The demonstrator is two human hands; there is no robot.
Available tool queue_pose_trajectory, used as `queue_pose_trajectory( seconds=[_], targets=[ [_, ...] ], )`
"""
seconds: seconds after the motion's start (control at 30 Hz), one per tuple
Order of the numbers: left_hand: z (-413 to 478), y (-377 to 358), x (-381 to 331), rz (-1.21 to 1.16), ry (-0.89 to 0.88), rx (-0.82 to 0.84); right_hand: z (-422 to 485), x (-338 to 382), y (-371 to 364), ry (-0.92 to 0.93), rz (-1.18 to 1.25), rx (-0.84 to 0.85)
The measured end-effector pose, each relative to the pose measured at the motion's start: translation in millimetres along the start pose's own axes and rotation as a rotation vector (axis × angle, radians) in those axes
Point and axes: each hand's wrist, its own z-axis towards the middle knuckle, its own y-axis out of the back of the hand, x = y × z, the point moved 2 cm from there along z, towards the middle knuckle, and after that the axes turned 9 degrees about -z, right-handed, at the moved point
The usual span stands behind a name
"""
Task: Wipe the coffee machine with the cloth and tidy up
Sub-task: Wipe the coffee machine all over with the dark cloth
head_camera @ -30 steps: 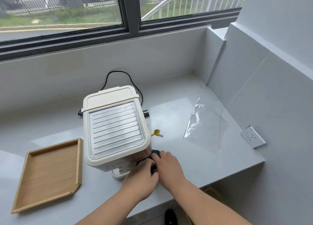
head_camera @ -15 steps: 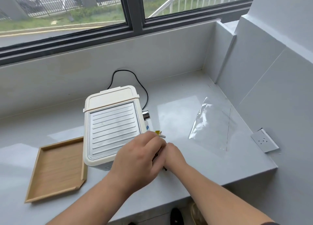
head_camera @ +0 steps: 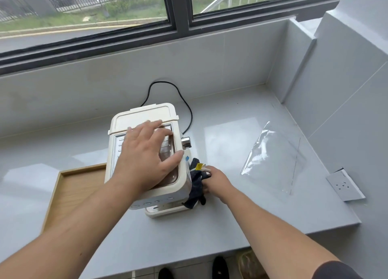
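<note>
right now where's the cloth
The cloth is bunched in the right hand, pressed against the right side of the coffee machine, just below its chrome knob.

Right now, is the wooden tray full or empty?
Empty as far as visible: the light wooden tray shows bare wood, though the cream coffee machine and left forearm cover its right part.

A grey table (head_camera: 241,220) fills a tiled corner, glossy enough to mirror pale patches of daylight. Grey wall tiles (head_camera: 126,79) rise behind it to a dark-framed window (head_camera: 178,16), beyond which lie grass, a road and a metal fence. The right wall (head_camera: 346,89) carries a white socket (head_camera: 344,185) near the table's edge. Tiled floor (head_camera: 189,270) shows below.
</note>
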Motion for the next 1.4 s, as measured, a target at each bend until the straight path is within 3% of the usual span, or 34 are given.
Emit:
queue_pose_trajectory(
  seconds=[0.47,0.7,1.1,1.4],
  targets=[
    [2,-5,4,-0.034,0.065,0.038,61,48,25,-0.046,0.161,0.107],
    [4,-5,4,-0.036,0.061,0.025,78,98,19,0.017,0.123,0.043],
    [4,-8,6,-0.011,0.059,0.001,40,155,31,0.179,0.256,0.004],
    [4,-9,11,-0.067,0.058,-0.022,-20,202,35,0.321,0.265,-0.139]
  ],
)
